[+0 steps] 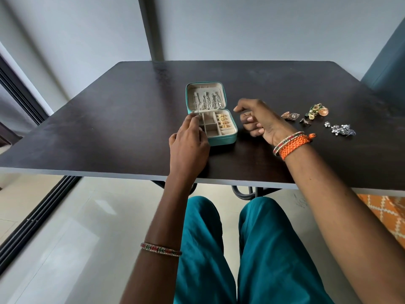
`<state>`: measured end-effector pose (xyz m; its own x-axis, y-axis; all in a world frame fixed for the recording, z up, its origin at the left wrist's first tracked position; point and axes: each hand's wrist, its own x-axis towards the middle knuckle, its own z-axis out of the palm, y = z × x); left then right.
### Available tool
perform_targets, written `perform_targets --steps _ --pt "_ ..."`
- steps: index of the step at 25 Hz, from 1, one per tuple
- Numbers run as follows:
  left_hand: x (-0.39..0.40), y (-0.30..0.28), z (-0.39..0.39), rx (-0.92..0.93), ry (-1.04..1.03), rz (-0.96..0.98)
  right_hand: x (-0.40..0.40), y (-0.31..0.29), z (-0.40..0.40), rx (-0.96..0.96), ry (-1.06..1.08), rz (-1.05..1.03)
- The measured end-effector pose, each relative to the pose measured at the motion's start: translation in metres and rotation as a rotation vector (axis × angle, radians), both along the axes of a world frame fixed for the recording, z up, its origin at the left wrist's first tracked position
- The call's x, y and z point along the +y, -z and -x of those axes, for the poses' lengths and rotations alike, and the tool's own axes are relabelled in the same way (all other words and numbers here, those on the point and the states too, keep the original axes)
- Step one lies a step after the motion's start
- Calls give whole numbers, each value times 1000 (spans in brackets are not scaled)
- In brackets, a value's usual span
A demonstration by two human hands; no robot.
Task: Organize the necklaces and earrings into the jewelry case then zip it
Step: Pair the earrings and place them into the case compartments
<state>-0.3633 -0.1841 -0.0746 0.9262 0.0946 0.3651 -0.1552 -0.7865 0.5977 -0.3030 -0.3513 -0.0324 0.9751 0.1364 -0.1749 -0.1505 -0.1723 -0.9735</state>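
Nearest are the person's knees in teal trousers point(219, 249), tucked under the near edge of the dark table point(109, 139), with a thin beaded bangle point(161, 249) on the left forearm. Above the near edge, the left hand point(189, 139) rests on the near left corner of the teal jewelry case point(221, 137), its fingers bent over the rim; whether they pinch anything there I cannot tell. The right hand point(256, 119) hovers just to the right of the case, fingers loosely curled and holding nothing, with an orange woven band point(295, 145) and a bangle at the wrist.

The case lies open near the middle of the table. Its tray has small cream compartments, and a row of gold earrings point(222, 121) sits along its right side. The raised lid point(205, 97) stands behind the tray, with silver necklaces point(207, 103) hanging in three strands inside it.

Toward the right edge, well apart from the case, loose earrings point(315, 111) in gold, green and copper lie scattered, with silver pieces point(341, 129) beside them.
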Motion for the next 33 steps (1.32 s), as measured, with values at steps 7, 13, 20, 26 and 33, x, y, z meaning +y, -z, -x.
perform_targets --steps 7,13,20,26,33 --pt "-17 -3 6 -189 -65 -220 -32 10 20 -329 329 178" --pt "-73 -17 9 -345 186 -204 -111 12 32 -571 548 380" --pt "-146 -31 -43 -94 525 -11 -184 27 43 -465 590 470" --pt "-162 -8 -63 -74 413 -212 -180 37 50 -421 489 837" --pt "-157 -9 -54 -196 479 -81 -178 40 56 -473 419 489"
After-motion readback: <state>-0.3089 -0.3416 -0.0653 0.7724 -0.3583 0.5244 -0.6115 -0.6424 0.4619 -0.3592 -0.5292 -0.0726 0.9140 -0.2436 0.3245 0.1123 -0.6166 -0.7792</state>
